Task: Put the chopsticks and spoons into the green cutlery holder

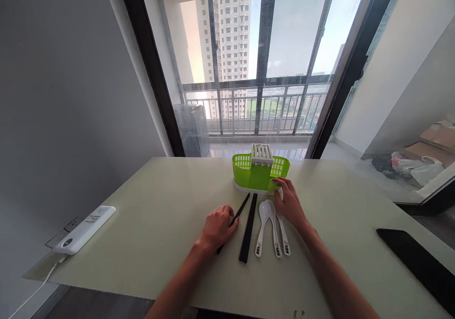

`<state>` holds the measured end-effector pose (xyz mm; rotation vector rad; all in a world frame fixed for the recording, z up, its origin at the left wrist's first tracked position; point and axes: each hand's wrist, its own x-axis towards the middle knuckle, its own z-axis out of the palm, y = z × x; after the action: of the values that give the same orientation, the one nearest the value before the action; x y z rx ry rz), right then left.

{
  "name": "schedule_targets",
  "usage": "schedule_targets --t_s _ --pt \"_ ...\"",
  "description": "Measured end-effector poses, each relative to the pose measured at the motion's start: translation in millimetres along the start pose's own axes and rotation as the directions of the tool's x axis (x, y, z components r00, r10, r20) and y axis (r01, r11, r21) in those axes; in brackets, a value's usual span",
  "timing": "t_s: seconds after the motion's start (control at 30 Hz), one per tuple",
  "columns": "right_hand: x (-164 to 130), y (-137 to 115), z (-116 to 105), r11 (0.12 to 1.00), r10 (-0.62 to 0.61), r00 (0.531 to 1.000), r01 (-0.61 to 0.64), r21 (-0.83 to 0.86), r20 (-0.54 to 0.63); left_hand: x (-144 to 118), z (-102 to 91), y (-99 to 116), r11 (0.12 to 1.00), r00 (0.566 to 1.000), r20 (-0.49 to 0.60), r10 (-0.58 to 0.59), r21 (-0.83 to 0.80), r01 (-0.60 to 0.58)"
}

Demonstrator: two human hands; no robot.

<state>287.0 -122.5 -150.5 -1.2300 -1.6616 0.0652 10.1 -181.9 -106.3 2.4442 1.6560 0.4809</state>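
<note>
My left hand [218, 225] rests on the table with its fingers closed around a black chopstick [242, 205]; whether more than one is in it I cannot tell. Just right of it lies a bundle of black chopsticks [248, 233]. A green cutlery basket [259, 177] with a white slotted top [262, 154] and white base stands beyond them. My right hand [288, 200] grips the basket's front right side, thumb below the fingers. Under and beside that hand lie three white spoons, the left one [264, 212], the middle one [275, 231] and the right one [284, 238], bowls toward the basket.
A white power strip [85, 229] with a cable [37, 288] lies at the table's left edge. At the right is a flat black object [415, 262]. Glass sliding doors [263, 49] rise behind the pale table [170, 195].
</note>
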Motion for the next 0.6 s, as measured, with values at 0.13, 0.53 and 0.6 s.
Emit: schedule_targets --t_s 0.13,0.53,0.6 --pt "0 -1 -1 1.0 0.002 1.0 -0.002 0.005 0.006 0 0.5 1 1.0 1.0 -0.012 0.003 0.0 -0.003" --pt "0 -1 0 1.0 0.001 1.0 -0.001 -0.003 -0.013 4 -13.1 7 0.977 0.993 0.12 -0.019 0.212 -0.007" --pt "0 -1 1 1.0 -0.002 1.0 0.002 -0.003 -0.024 5 -16.1 7 0.97 0.99 0.141 -0.032 0.242 -0.003"
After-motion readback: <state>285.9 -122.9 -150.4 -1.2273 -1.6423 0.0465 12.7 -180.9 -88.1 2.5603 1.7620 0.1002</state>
